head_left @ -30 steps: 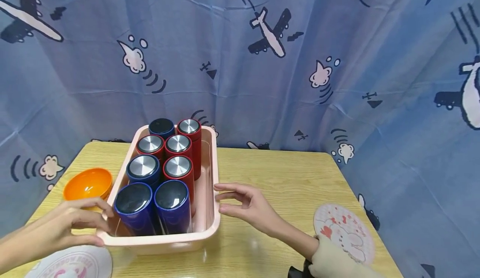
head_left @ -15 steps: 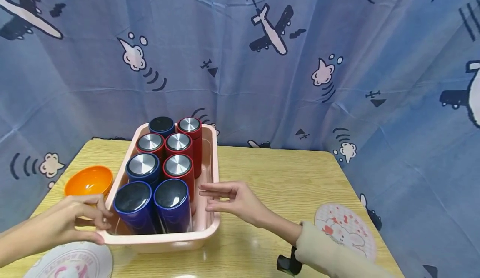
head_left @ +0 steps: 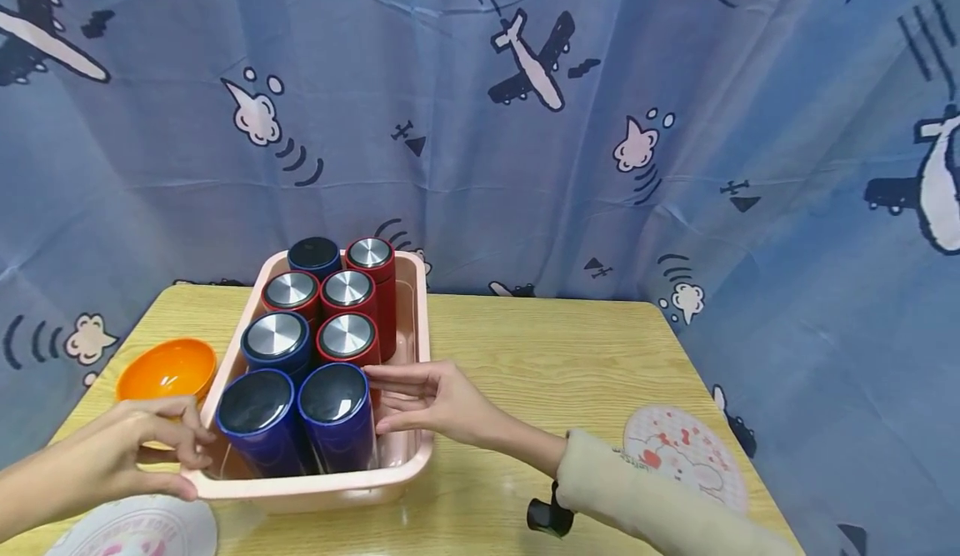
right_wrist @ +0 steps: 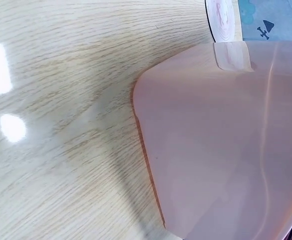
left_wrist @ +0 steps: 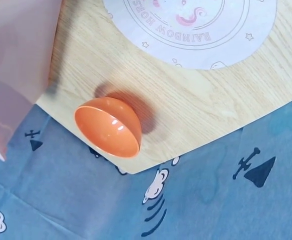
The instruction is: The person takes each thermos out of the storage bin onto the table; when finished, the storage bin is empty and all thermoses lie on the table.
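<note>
Wooden table at centre holds my full pink bin, nothing lifted yet: left hand grips its corner, right hand spread beside a blue can

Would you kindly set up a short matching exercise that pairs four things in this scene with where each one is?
Things:
1. orange bowl
2. pink bin
3. left hand
4. right hand

Places:
a. reaching over the bin's right rim towards the near blue canister
b. on the table left of the bin
c. at the bin's near left corner
d. on the table, holding red and blue canisters

Pairs: 1-b, 2-d, 3-c, 4-a
</note>
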Demonstrator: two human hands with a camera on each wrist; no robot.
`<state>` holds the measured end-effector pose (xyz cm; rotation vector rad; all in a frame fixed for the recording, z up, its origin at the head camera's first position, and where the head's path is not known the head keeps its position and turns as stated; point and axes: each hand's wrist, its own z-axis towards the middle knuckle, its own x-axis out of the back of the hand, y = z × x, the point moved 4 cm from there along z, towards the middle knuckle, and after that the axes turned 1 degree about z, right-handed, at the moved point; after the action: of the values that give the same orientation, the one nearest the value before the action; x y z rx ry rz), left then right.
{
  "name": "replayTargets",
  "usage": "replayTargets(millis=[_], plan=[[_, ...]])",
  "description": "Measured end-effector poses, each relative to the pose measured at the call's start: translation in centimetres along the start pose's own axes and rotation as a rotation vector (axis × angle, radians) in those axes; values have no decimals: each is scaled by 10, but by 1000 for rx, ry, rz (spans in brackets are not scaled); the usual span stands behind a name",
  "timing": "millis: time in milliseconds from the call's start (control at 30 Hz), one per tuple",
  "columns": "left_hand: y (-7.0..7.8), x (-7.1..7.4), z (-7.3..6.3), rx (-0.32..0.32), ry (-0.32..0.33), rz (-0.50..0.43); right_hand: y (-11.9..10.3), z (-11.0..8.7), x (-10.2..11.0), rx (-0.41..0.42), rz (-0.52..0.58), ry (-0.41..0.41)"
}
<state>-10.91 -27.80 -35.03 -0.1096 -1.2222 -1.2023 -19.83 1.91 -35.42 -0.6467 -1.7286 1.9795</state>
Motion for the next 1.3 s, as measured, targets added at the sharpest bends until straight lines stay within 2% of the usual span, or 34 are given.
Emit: replayTargets(millis=[100, 233, 267, 333, 433, 567, 633, 800, 900, 1000, 1200, 1300], plan=[[-1, -1, -2, 24, -4, 37, -1, 3, -2, -2, -9, 2], [-4, -1, -3, 19, -4, 46, -1, 5, -3, -8, -27, 14], [-5, -2, -3, 19, -5, 39, -2, 5, -3, -10, -27, 16], [-7, -3, -3, 31, -30, -55, -2, 5, -4, -13, -24, 18], [-9, -4, -4, 29, -42, -115, -3, 4, -4, -11, -13, 19], [-9, -5, -7, -4, -11, -93, -3, 4, -7, 0, -8, 17], [-11, -6, -10, 16, -19, -130, -3, 4, -8, 3, -3, 17], [-19, -10, -8, 126, -114, -223, -5, -1, -7, 5, -16, 36], [-19, -10, -9, 115, -110, -231, -5, 0, -8, 11, -27, 32], [-19, -13, -9, 82, -95, -230, -5, -2, -8, 24, -37, 40], [-23, -13, -13, 9, -18, -72, -7, -1, -8, 63, -69, 35], [-23, -13, -15, -10, 20, -49, -7, -2, -9, 72, -70, 27]])
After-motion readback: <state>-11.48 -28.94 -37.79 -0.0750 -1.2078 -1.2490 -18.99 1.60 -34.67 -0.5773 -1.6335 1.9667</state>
